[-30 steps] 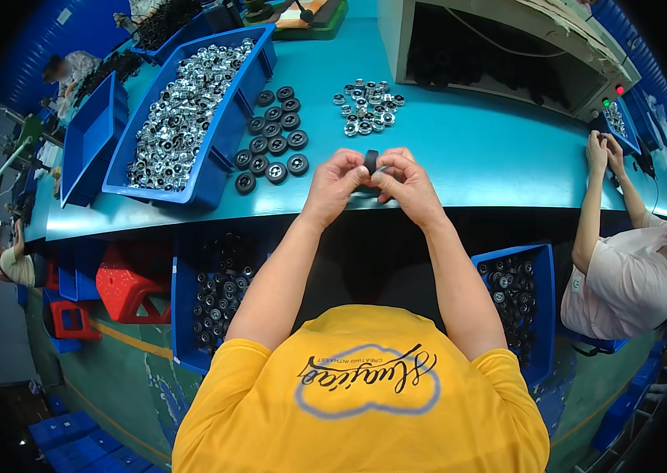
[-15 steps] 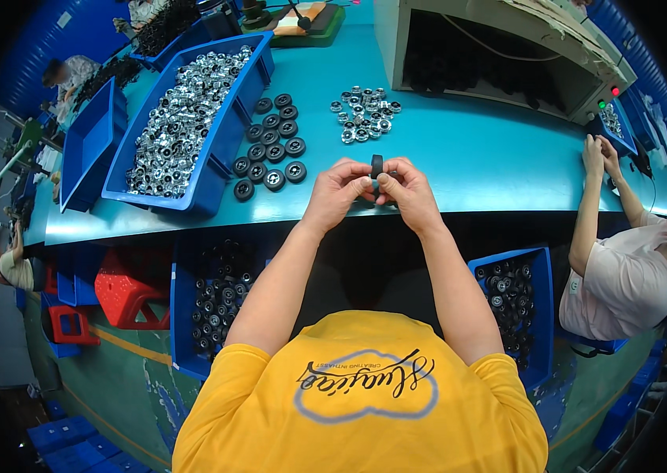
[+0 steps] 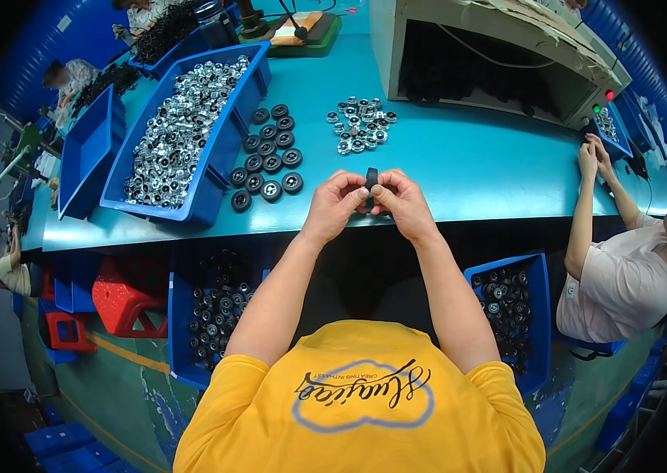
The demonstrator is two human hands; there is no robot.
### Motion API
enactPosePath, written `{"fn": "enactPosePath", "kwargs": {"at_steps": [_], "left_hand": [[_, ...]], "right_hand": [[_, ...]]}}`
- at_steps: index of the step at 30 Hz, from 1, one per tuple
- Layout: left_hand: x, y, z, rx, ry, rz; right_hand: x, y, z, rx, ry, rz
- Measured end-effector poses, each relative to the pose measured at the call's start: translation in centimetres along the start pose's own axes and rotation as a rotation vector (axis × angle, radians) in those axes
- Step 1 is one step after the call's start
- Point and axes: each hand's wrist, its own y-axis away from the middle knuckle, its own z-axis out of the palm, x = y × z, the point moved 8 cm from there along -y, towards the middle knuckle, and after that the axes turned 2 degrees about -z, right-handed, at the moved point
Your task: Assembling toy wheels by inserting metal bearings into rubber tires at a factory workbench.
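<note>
Near the table's front edge, my left hand (image 3: pixel 335 206) and my right hand (image 3: pixel 405 206) meet around a small black rubber tyre (image 3: pixel 372 178). Thumbs and fingers of both hands pinch it from either side, and it stands edge-on to me. Whether a hub sits inside it is hidden by the fingers. Beyond my hands lies a loose cluster of shiny silver wheel hubs (image 3: pixel 358 145). To the left, rows of black wheels (image 3: pixel 272 163) with dark centres rest flat on the table.
A big blue bin (image 3: pixel 205 206) full of silver hubs stands left, beside another blue bin (image 3: pixel 89 158). A beige box-shaped machine (image 3: pixel 391 59) is at the back right. Blue crates of black wheels (image 3: pixel 515 303) flank me below the table. At right sits a co-worker (image 3: pixel 617 276).
The whole view has shifted slightly, so the table things appear a little lower. My hands keep their grip on the tyre, with the fingers moved a little around it.
</note>
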Motion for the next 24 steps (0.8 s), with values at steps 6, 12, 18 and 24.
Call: {"fn": "enactPosePath", "kwargs": {"at_steps": [6,12,18,24], "left_hand": [[0.8,0.2,0.4,-0.004,-0.06,0.001],[-0.4,0.3,-0.2,-0.024,0.034,-0.007],[-1.2,0.2,-0.7,-0.05,0.196,-0.066],[-1.4,-0.2,-0.6,-0.035,0.217,-0.113]], "right_hand": [[-0.1,0.2,-0.5,-0.002,-0.05,0.032],[0.0,0.0,-0.1,-0.02,-0.022,0.016],[-1.8,0.4,1.3,-0.055,0.035,-0.015],[-1.7,0.4,1.4,-0.011,0.12,-0.063]]}}
